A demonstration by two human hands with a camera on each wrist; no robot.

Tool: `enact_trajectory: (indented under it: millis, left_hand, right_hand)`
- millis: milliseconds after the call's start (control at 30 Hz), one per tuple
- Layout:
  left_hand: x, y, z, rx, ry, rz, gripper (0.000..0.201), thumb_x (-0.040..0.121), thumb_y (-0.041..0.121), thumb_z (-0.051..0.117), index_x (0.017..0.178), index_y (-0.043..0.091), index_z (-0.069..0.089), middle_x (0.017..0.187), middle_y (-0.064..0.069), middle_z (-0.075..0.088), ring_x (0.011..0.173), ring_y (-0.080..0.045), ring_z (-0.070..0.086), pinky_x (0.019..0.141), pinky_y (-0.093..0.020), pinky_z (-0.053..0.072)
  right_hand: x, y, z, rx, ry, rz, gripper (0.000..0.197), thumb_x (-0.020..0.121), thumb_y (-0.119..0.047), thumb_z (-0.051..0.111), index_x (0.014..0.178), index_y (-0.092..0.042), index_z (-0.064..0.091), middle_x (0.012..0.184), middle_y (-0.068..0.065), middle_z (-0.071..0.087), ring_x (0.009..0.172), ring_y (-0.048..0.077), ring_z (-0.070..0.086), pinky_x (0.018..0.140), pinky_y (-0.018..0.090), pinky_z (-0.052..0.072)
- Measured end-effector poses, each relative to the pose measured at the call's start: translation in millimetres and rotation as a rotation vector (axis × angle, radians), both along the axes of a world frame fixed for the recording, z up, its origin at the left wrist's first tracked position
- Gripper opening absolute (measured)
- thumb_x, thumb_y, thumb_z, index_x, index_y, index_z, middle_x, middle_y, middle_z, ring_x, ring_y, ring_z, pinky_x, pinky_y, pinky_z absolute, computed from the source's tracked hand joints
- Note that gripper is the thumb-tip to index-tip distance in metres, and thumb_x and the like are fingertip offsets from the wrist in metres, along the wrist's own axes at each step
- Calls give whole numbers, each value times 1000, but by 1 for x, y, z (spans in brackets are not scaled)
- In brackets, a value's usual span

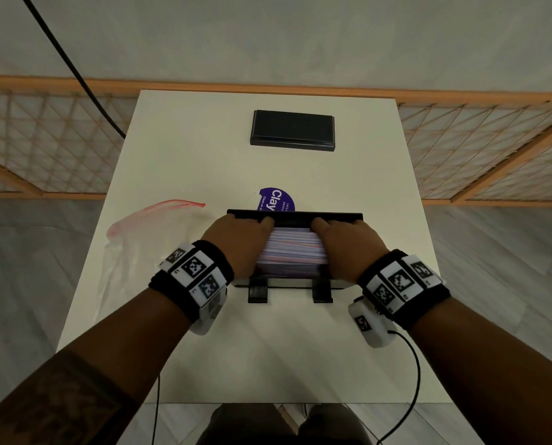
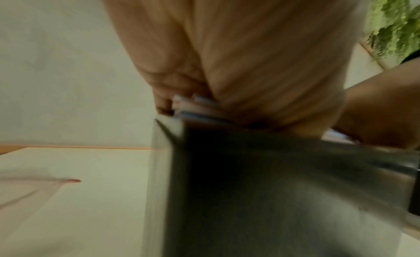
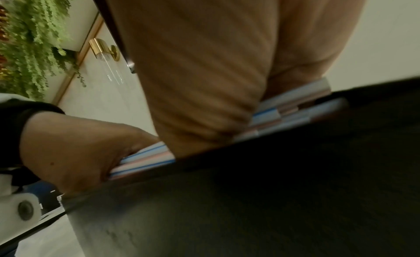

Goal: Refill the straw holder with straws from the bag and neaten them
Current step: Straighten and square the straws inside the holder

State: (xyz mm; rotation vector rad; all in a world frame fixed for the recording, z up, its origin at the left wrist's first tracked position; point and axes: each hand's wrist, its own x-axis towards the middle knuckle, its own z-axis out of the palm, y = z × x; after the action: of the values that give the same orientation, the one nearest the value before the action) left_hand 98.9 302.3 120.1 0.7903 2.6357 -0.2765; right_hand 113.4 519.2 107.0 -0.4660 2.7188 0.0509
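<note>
Over the straw holder (image 1: 295, 216), my left hand (image 1: 236, 242) and right hand (image 1: 348, 245) cup the straws (image 1: 292, 252) at either end, fingers curled round the bundle to square it.

This looks like a staged café or hospitality-style room rather than a working kitchen. A plain white tabletop (image 1: 268, 348) stands on pale marbled flooring (image 1: 493, 284), with a wooden lattice screen (image 1: 480, 149) running behind it. The right wrist view picks up hanging green foliage (image 3: 29, 42) on the wall and a brass wall sconce (image 3: 103, 49) beside gold-trimmed panelling. A purple round sticker (image 1: 276, 199) reading "Clay" sits on the tabletop, near a black straw holder (image 1: 295, 216) packed with striped straws (image 1: 292, 252).
</note>
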Motion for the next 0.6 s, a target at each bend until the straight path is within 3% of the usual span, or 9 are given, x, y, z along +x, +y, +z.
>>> enact_trajectory:
  millis: [100,200,267,367,467,533,600]
  left_hand:
    - [1,2,-2,53,77,26,64,77,27,71,132,19,39,111,-4,67,96,-27,68,75,-33,42]
    - [6,-1,-4,142,150,88,67,77,22,72,137,21,42,117,-6,65,103,-28,64,90,-38,47]
    - [11,-3,-7,209,193,137,72,74,22,76,139,20,44,120,-6,64,106,-29,62,93,-41,46]
    - [17,-6,-12,386,165,209,76,72,42,75,140,21,47,127,-3,61,113,-28,60,101,-43,42]
    - [26,-8,-16,482,107,252,84,76,79,48,141,26,45,139,4,55,127,-20,55,115,-50,29]
    - [35,-10,-18,421,83,245,91,82,85,20,148,26,38,149,5,47,138,-17,47,120,-58,17]
    - [42,-13,-20,349,71,204,93,87,76,-6,154,23,31,158,4,38,146,-19,37,121,-61,12]
  right_hand:
    - [0,-1,0,4,52,-7,62,74,-40,75,125,-22,45,107,1,68,96,26,68,86,36,46]
    - [5,-1,1,-58,183,-61,56,74,-38,73,123,-24,52,104,-1,68,96,26,68,93,40,43]
    - [10,0,0,-91,255,-93,58,72,-39,76,124,-25,55,102,-2,65,94,26,67,96,43,41]
    - [16,2,-2,-198,249,-137,64,72,-53,74,128,-30,54,114,-5,63,107,21,63,108,47,30]
    - [21,5,-1,-322,121,-181,77,72,-72,67,137,-34,49,133,-10,57,126,14,53,117,50,15]
    - [27,6,1,-349,68,-181,85,73,-82,55,143,-34,45,141,-11,52,133,12,48,120,52,9]
    - [32,8,3,-359,15,-176,92,74,-89,30,147,-34,42,150,-11,47,140,10,42,121,53,4]
